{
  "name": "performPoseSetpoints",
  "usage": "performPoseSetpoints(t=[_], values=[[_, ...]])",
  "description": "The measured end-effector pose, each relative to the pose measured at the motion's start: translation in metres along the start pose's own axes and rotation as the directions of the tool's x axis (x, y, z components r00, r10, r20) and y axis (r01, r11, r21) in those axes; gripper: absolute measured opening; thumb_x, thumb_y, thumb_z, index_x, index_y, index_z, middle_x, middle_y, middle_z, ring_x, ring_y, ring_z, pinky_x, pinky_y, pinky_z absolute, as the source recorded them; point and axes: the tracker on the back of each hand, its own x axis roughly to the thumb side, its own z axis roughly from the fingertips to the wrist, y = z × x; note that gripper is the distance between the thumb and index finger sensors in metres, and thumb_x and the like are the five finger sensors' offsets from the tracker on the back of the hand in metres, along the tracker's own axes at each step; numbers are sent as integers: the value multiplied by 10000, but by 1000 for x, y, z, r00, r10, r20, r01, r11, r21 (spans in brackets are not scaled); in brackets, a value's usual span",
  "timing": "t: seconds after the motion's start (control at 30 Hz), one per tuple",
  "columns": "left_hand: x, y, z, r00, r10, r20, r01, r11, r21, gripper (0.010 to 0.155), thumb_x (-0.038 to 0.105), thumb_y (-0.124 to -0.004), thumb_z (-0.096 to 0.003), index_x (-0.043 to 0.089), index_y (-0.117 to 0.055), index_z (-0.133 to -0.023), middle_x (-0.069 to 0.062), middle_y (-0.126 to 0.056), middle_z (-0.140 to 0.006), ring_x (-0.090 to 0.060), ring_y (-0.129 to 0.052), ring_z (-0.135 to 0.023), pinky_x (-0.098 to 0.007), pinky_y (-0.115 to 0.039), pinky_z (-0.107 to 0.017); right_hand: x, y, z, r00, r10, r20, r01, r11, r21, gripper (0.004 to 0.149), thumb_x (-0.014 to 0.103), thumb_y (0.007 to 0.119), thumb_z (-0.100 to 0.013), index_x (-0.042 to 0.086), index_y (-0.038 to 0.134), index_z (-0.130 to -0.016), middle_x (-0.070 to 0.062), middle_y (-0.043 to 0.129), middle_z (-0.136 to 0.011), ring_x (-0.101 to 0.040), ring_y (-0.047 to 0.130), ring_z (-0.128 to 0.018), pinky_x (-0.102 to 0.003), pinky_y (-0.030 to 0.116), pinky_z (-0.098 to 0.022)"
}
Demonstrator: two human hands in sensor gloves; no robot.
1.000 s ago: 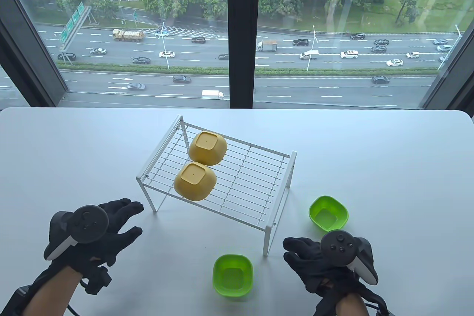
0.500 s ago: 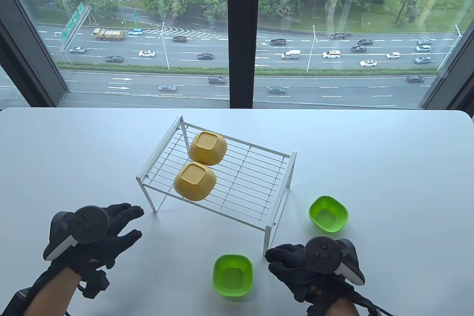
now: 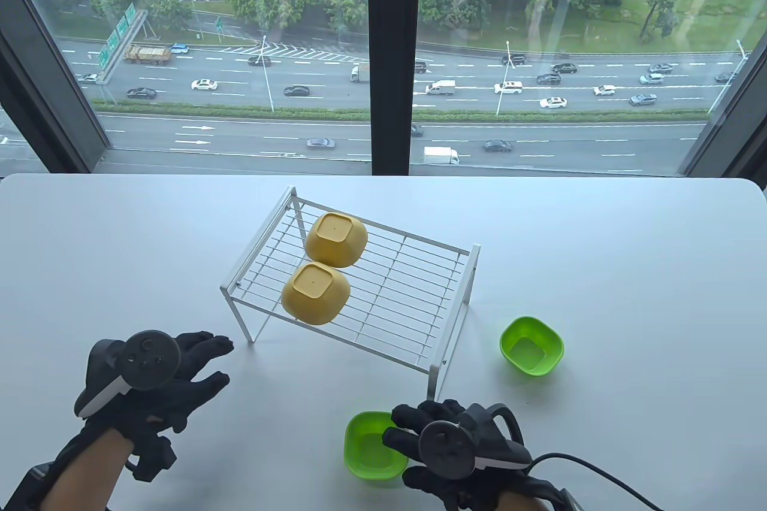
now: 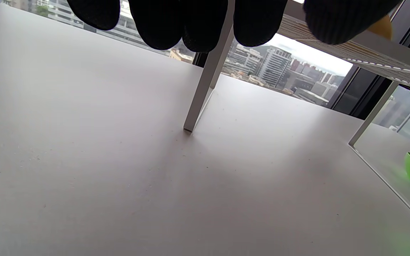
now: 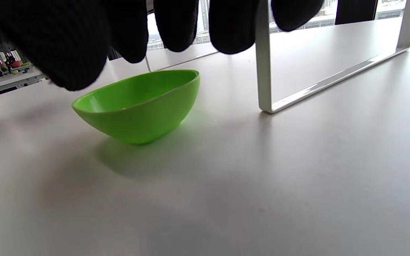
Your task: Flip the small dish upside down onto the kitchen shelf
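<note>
**Hands near the green dish, not holding it yet**

Both hands are low in the table view. The right hand [image 3: 446, 445] hangs over the right rim of the near green dish [image 3: 374, 445], fingers spread and loose. From the right wrist view its fingertips [image 5: 231, 28] float above the dish and hold nothing. I cannot tell if any finger touches the rim. The left hand [image 3: 159, 376] waits at the lower left, fingers apart and holding nothing, just short of the shelf leg [image 4: 205, 81].

The near green dish sits open side up on the white counter [image 3: 629, 271], low in the middle of the frame, just in front of the shelf's front right leg.

To do this step well, I think the right hand should pinch the rim with thumb inside and fingers outside. Then lift it, turn it over in the air, and set it down flat on the wires.

The kitchen shelf [image 3: 395, 295] stands in the middle of the frame. Two yellow dishes [image 3: 316, 293] already sit upside down on its left part, so the bare right part looks like the best spot. The front right leg is close to the dish, and a lift straight forward could bump it. A second green dish [image 3: 532, 347] sits to the right of the shelf, well apart from the hand.
</note>
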Motion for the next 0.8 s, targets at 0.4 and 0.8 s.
performPoseSetpoints(t=[0.4, 0.8], values=[[1, -14, -7, 1000, -20, -7, 20, 997, -70, 649, 591, -722, -422, 384, -676, -1035, 7, -670, -1146, -342, -698, -1005, -629, -631, -749, 11, 25, -15, 963, 268, 20, -269, 963, 27, 551, 440, 885, -417, 395, 735, -946, 6, 596, -1145, -431, 631, -944, -505, 582, -758], [-6, -18, -11, 999, 17, -42, -21, 996, -90, 644, 582, -715, -425, 375, -679, -1034, -11, -669, -1144, -346, -697, -1002, -630, -628, -747, 7, 16, -13, 977, 214, 19, -213, 975, -66, 444, 390, 859, -424, 360, 832, -866, -27, 717, -1086, -459, 650, -935, -474, 613, -785]])
